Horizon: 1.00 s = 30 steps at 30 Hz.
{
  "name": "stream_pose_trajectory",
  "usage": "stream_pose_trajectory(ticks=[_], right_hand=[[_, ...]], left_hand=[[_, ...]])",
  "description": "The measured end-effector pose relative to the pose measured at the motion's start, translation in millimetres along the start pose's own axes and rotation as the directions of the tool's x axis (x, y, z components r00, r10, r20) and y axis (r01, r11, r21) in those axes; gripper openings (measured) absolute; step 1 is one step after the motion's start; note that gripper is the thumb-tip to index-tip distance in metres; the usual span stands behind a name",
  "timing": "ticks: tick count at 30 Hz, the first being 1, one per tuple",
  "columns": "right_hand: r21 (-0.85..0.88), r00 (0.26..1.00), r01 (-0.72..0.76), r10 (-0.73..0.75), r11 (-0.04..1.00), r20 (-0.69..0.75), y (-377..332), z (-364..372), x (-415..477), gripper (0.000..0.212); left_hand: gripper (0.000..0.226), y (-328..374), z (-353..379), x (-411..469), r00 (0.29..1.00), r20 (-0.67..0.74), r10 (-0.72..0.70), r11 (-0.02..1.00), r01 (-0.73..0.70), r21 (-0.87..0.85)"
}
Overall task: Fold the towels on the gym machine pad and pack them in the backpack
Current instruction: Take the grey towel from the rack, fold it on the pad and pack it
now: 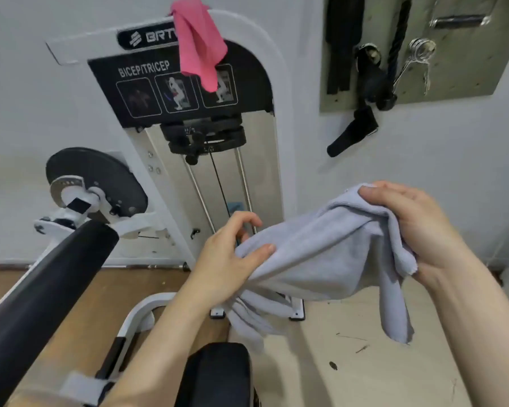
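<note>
Both hands are holding the grey towel in the air, in front of the machine and well above the floor. The left hand is keeping a clenched grip on the towel's lower left end, thumb lying on top of the cloth and fingers curling behind it. The right hand is grasping the bunched upper right end, fingers curling over the cloth's edge. The towel is stretching between the two grips in loose folds, with one end hanging below the left hand and another hanging below the right wrist.

A pink towel is hanging over the top edge of the white machine tower, partly covering the black BICEP/TRICEP placard. Below the placard, the black weight stack is sitting on its guide rods.

The long black machine pad is slanting up from the lower left, well apart from the grey towel and touching neither hand. A black seat pad is showing at the bottom edge, between the forearms.

The floor is showing brown boards on the left and a pale surface on the right, the latter carrying a few small dark scraps. A wall board at upper right is carrying black straps, a rope and metal clips.
</note>
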State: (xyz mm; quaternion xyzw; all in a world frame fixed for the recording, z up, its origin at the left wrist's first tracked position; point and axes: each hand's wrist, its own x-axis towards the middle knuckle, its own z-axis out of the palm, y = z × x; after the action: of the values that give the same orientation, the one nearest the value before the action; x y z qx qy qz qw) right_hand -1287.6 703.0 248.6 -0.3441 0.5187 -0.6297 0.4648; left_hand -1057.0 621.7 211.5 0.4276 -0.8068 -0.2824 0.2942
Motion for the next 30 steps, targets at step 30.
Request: stream_pose_trajectory(ticks=[30], right_hand=[[-0.697, -0.015, 0.104, 0.702, 0.709, 0.712, 333.4, 494.7, -515.8, 0.016]], left_hand=[[0.008, -163.6, -209.0, -779.2, 0.382, -0.367, -0.848, 0.53, 0.641, -0.556]])
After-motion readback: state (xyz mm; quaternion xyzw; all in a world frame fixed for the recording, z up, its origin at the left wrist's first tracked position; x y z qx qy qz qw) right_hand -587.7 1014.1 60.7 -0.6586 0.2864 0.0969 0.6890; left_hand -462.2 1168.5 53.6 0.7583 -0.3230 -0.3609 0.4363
